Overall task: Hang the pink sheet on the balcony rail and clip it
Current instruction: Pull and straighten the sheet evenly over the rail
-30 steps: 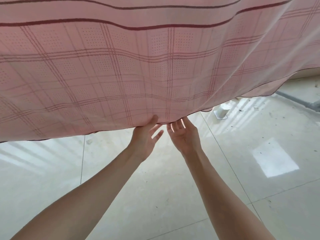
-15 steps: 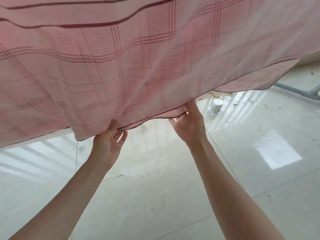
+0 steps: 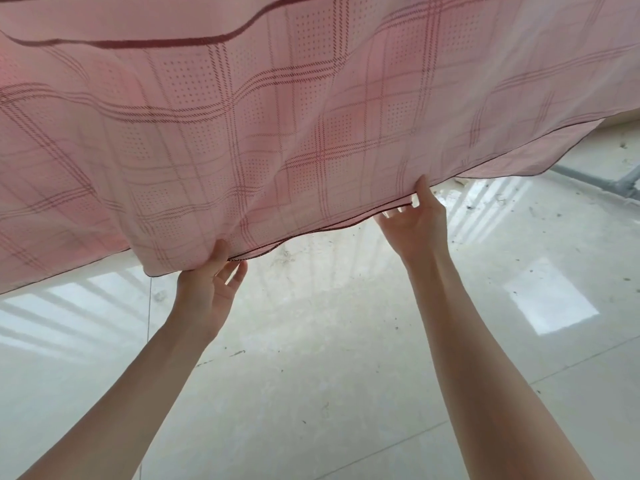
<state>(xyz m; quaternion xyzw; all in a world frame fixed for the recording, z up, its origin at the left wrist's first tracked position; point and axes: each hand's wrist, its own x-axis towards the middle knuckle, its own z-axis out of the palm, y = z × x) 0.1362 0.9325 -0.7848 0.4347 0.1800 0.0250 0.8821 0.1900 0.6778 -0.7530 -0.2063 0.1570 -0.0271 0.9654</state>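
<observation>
Head view: both hands have slid apart along the lower hem of the pink checked cotton sheet [image 3: 311, 126] since a sec ago, so spreading is underway; no rail or clips in view, clipping prob. still to do. Left hand [image 3: 207, 289] pinches the hem, thumb on top, fingers partly hidden behind. Right hand [image 3: 417, 223] likewise, thumb up. Below: glossy pale tiled floor [image 3: 346, 393], dusty, w/ sunlit stripes; grey pipe [image 3: 595, 181] far right.

pink sheet [image 3: 277, 116] top cropped, fingertips behind hem

floor [image 3: 346, 393]: pale glossy tiles | dark specks scattered | grey pipe [image 3: 595, 180] far right
</observation>
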